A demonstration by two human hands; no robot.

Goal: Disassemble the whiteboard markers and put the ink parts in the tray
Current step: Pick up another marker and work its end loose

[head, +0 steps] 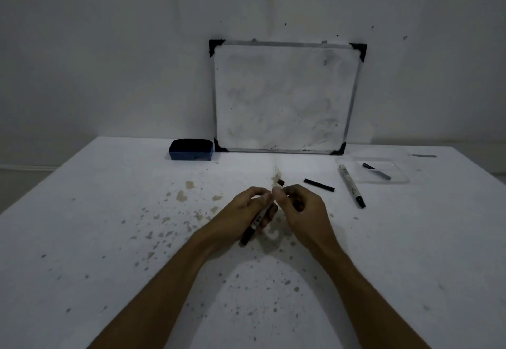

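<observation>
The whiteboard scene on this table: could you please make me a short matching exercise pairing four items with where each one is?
Items:
1. eraser
2. whiteboard
3. ink part
4. marker

Places:
A. in the clear tray
B. leaning against the wall
C. held in the left hand
D. on the table, left of the whiteboard

Pairs: 1-D, 2-B, 3-A, 4-C
</observation>
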